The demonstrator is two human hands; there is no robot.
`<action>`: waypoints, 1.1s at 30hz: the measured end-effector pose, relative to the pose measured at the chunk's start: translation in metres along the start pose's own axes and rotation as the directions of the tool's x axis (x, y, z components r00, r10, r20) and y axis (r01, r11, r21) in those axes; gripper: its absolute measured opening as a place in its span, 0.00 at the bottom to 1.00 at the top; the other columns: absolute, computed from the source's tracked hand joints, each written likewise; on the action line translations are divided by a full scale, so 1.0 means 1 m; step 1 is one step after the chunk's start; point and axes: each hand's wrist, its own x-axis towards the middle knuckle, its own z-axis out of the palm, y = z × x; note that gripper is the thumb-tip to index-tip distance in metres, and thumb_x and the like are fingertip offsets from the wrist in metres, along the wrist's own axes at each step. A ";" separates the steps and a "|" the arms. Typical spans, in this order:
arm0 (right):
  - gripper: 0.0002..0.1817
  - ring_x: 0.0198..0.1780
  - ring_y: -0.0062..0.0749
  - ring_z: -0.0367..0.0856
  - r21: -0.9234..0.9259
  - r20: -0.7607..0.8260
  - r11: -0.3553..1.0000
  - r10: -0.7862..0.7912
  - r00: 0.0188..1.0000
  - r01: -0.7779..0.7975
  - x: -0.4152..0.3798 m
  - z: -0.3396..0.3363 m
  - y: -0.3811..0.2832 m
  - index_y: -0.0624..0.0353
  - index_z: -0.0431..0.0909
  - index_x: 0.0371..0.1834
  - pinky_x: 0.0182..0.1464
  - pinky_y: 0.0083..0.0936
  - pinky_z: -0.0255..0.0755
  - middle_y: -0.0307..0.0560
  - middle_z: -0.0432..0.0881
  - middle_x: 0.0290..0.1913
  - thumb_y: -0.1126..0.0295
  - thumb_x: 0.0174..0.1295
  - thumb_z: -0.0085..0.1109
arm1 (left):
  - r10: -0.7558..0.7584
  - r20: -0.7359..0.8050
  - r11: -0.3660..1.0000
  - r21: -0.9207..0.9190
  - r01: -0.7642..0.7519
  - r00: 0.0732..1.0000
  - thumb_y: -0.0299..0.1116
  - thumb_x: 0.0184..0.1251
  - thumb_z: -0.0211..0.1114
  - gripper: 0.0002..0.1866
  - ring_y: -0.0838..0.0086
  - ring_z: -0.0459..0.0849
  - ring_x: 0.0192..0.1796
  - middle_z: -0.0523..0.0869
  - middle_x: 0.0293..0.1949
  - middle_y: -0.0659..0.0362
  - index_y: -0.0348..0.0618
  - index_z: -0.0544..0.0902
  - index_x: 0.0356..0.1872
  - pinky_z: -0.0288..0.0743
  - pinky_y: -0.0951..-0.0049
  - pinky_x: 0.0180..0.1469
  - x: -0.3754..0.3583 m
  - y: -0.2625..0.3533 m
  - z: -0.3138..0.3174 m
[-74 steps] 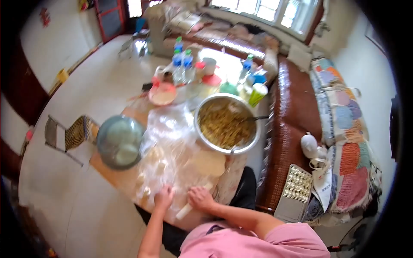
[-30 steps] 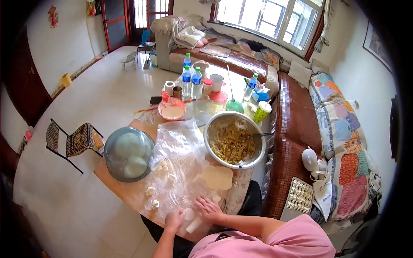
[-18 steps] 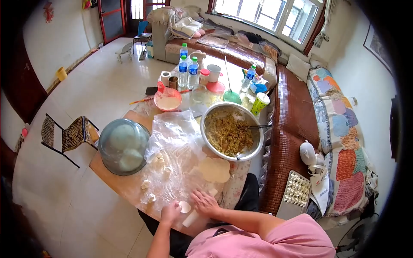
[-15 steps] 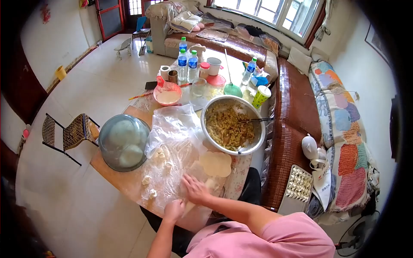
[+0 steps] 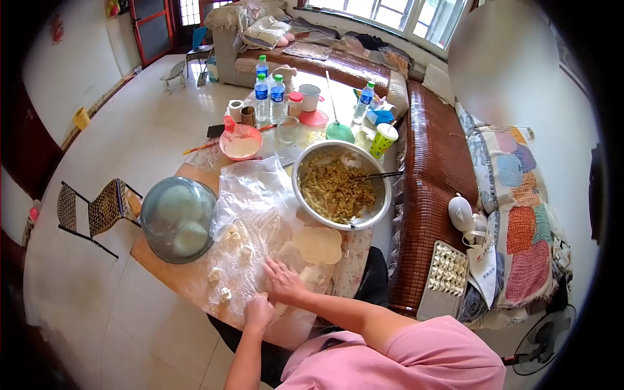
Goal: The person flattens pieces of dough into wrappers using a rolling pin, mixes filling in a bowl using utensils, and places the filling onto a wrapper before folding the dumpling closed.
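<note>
My left hand (image 5: 259,312) is curled into a fist low on the floured wooden board (image 5: 159,250); what it grips, if anything, is hidden. Just above and to its right, my right hand (image 5: 285,283) presses flat on the flour with fingers stretched out. A pale, blurred dough piece (image 5: 315,275) shows beside my right wrist. Thin scalloped dough wrappers (image 5: 317,245) lie beyond it. To the left are several small lumps of dough (image 5: 225,294). A steel bowl (image 5: 300,201) of chopped filling (image 5: 338,186), with dark chopsticks (image 5: 377,175), stands behind the wrappers.
A clear dome (image 5: 156,195) covers large dough balls on the left. Behind lie a plastic bag (image 5: 250,185), a red bowl (image 5: 240,147) and water bottles (image 5: 277,92). On the right is a tray of shaped dough pieces (image 5: 447,268). A blurred patch hides the upper right.
The whole view has shifted slightly, so things sit farther left and a fan shows more at lower right. Both hands stay close together on the board, my left fist nearer the right hand.
</note>
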 end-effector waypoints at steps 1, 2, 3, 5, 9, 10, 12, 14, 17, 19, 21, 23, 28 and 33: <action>0.31 0.69 0.47 0.61 0.034 -0.003 0.999 -0.031 1.000 0.031 -0.017 -0.002 0.008 0.58 0.66 0.64 0.62 0.52 0.62 0.53 0.67 0.66 0.62 0.55 0.53 | 0.019 -0.013 0.996 -0.089 -0.020 1.000 0.33 0.60 0.55 0.11 0.51 0.84 0.39 0.85 0.33 0.45 0.40 0.83 0.36 0.76 0.54 0.45 0.003 -0.007 0.005; 0.31 0.69 0.47 0.61 0.017 -0.003 0.999 -0.030 1.000 0.031 -0.037 -0.006 0.018 0.58 0.66 0.64 0.62 0.52 0.62 0.53 0.67 0.66 0.62 0.55 0.53 | 0.029 -0.018 0.994 -0.103 -0.030 0.999 0.33 0.60 0.55 0.11 0.51 0.84 0.39 0.85 0.33 0.45 0.40 0.83 0.36 0.76 0.54 0.45 0.002 -0.013 0.011; 0.32 0.70 0.47 0.61 -0.050 0.097 0.997 -0.050 0.994 0.055 -0.055 -0.019 0.020 0.58 0.65 0.65 0.63 0.52 0.61 0.53 0.67 0.66 0.62 0.55 0.54 | -0.068 -0.010 0.980 -0.190 0.065 0.998 0.34 0.60 0.56 0.11 0.51 0.84 0.39 0.85 0.33 0.45 0.40 0.84 0.36 0.76 0.54 0.45 -0.002 -0.017 0.012; 0.31 0.70 0.47 0.60 -0.073 0.159 0.994 -0.069 0.985 0.082 -0.067 -0.017 0.024 0.58 0.65 0.65 0.64 0.52 0.61 0.54 0.65 0.67 0.64 0.55 0.53 | -0.196 0.121 0.910 -0.347 0.227 0.973 0.37 0.60 0.57 0.12 0.51 0.84 0.39 0.85 0.34 0.45 0.41 0.84 0.35 0.76 0.54 0.45 -0.007 -0.023 0.010; 0.30 0.71 0.47 0.59 0.153 0.103 0.987 0.040 0.994 -0.055 -0.011 0.006 0.008 0.58 0.65 0.65 0.65 0.53 0.59 0.53 0.64 0.68 0.65 0.55 0.52 | -0.029 0.022 0.995 -0.095 0.031 0.999 0.37 0.59 0.58 0.11 0.49 0.83 0.40 0.85 0.34 0.45 0.42 0.84 0.34 0.76 0.53 0.45 -0.004 -0.017 0.023; 0.30 0.72 0.48 0.57 0.118 0.113 0.989 0.076 0.991 -0.090 -0.002 0.000 -0.001 0.58 0.66 0.64 0.67 0.51 0.57 0.53 0.63 0.69 0.65 0.55 0.52 | -0.026 0.026 0.995 -0.091 0.028 0.999 0.37 0.59 0.58 0.11 0.49 0.83 0.40 0.85 0.34 0.45 0.42 0.84 0.34 0.76 0.53 0.45 -0.004 -0.014 0.016; 0.29 0.72 0.48 0.56 0.074 0.116 0.990 0.112 0.987 -0.121 -0.009 -0.004 -0.001 0.58 0.67 0.64 0.68 0.50 0.55 0.52 0.62 0.70 0.64 0.55 0.53 | -0.060 0.062 0.994 -0.085 0.065 0.996 0.37 0.59 0.58 0.11 0.50 0.83 0.41 0.85 0.36 0.46 0.44 0.85 0.35 0.76 0.54 0.46 0.003 -0.007 0.004; 0.28 0.72 0.47 0.56 0.016 0.127 1.000 -0.024 0.992 0.022 -0.051 -0.005 0.019 0.56 0.67 0.64 0.69 0.50 0.55 0.53 0.61 0.70 0.65 0.57 0.52 | -0.086 0.097 0.972 -0.212 0.105 0.992 0.38 0.59 0.60 0.10 0.52 0.83 0.41 0.85 0.37 0.46 0.45 0.85 0.35 0.76 0.56 0.45 0.008 -0.022 0.015; 0.26 0.65 0.50 0.68 -0.113 -0.150 0.971 -0.225 0.963 0.209 -0.066 0.012 0.037 0.53 0.69 0.63 0.64 0.55 0.60 0.53 0.67 0.67 0.66 0.59 0.51 | -0.101 0.114 0.900 -0.413 0.139 0.988 0.37 0.57 0.61 0.10 0.49 0.82 0.38 0.83 0.33 0.44 0.43 0.83 0.32 0.75 0.56 0.42 0.000 -0.038 0.030; 0.25 0.62 0.53 0.70 -0.062 -0.092 0.993 -0.105 0.990 0.100 -0.035 0.030 0.029 0.56 0.69 0.62 0.61 0.52 0.63 0.54 0.68 0.66 0.65 0.58 0.52 | 0.008 0.090 0.943 -0.333 0.022 0.996 0.35 0.56 0.60 0.08 0.46 0.80 0.35 0.81 0.30 0.42 0.41 0.80 0.28 0.73 0.52 0.38 -0.002 -0.027 0.022; 0.25 0.64 0.53 0.68 -0.080 0.106 0.997 0.009 0.994 -0.001 -0.002 -0.003 -0.001 0.55 0.68 0.63 0.63 0.52 0.60 0.54 0.66 0.67 0.65 0.60 0.51 | -0.008 -0.043 0.975 -0.222 -0.002 0.999 0.33 0.56 0.59 0.07 0.46 0.80 0.36 0.81 0.29 0.42 0.41 0.79 0.27 0.73 0.48 0.38 0.002 -0.016 0.024; 0.25 0.65 0.52 0.67 -0.123 0.350 0.991 0.084 0.933 -0.044 -0.003 -0.038 -0.023 0.54 0.67 0.63 0.64 0.52 0.59 0.53 0.66 0.67 0.65 0.61 0.50 | -0.048 0.004 0.982 -0.183 0.047 0.999 0.34 0.58 0.59 0.07 0.48 0.82 0.38 0.84 0.31 0.44 0.42 0.81 0.32 0.74 0.50 0.40 0.005 0.000 -0.002; 0.22 0.66 0.46 0.65 -0.088 0.083 0.994 -0.056 0.995 0.063 -0.048 -0.016 0.013 0.55 0.70 0.58 0.63 0.53 0.58 0.51 0.68 0.64 0.67 0.59 0.49 | -0.192 0.021 0.847 -0.501 0.176 0.981 0.36 0.60 0.60 0.10 0.49 0.83 0.40 0.84 0.34 0.45 0.42 0.83 0.36 0.75 0.54 0.43 0.001 -0.028 0.021; 0.23 0.69 0.47 0.61 0.026 0.015 0.997 0.068 0.998 -0.069 0.006 0.002 0.000 0.55 0.70 0.59 0.67 0.55 0.52 0.51 0.67 0.66 0.68 0.57 0.48 | -0.054 0.037 0.972 -0.226 0.061 0.998 0.35 0.60 0.59 0.10 0.51 0.83 0.39 0.84 0.33 0.45 0.42 0.83 0.35 0.76 0.56 0.43 0.014 -0.010 0.013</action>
